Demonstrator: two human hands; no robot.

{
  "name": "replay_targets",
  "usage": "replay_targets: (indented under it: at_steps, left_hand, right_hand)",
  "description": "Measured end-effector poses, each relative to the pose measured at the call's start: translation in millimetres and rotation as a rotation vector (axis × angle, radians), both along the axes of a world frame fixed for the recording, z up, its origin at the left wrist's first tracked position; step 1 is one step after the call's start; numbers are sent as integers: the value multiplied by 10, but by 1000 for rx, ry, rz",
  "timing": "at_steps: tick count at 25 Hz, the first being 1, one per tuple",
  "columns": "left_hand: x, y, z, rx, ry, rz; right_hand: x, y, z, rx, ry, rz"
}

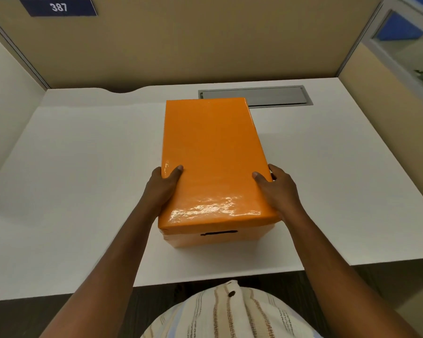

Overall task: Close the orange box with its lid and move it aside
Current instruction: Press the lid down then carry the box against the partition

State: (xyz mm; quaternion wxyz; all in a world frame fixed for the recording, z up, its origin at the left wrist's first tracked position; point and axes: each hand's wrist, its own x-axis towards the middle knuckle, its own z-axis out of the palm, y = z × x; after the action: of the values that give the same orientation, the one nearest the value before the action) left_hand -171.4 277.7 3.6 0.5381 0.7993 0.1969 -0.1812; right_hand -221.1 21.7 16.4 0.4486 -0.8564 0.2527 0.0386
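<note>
The orange box stands in the middle of the white desk, its glossy orange lid lying flat on top and covering it. A dark slot shows in the box's near wall under the lid's edge. My left hand grips the lid's left edge near the front, thumb on top. My right hand grips the right edge the same way, thumb on top and fingers down the side. The box's inside is hidden.
A grey cable hatch is set into the desk just behind the box's right corner. Beige partition walls close the desk at the back and both sides. The desk's front edge runs just in front of my shirt.
</note>
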Motion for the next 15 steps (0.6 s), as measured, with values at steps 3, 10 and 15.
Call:
replay_targets:
  at_steps: [3, 10, 15]
  left_hand:
    - [-30, 26, 6, -10, -8, -24]
    - [-263, 226, -23, -138, -15, -90]
    - [-372, 145, -97, -96, -70, -73]
  right_hand:
    - [-15, 7, -24, -19, -23, 1]
    - [-34, -4, -123, -89, -3, 63]
    - [-39, 27, -217, -143, 12, 114]
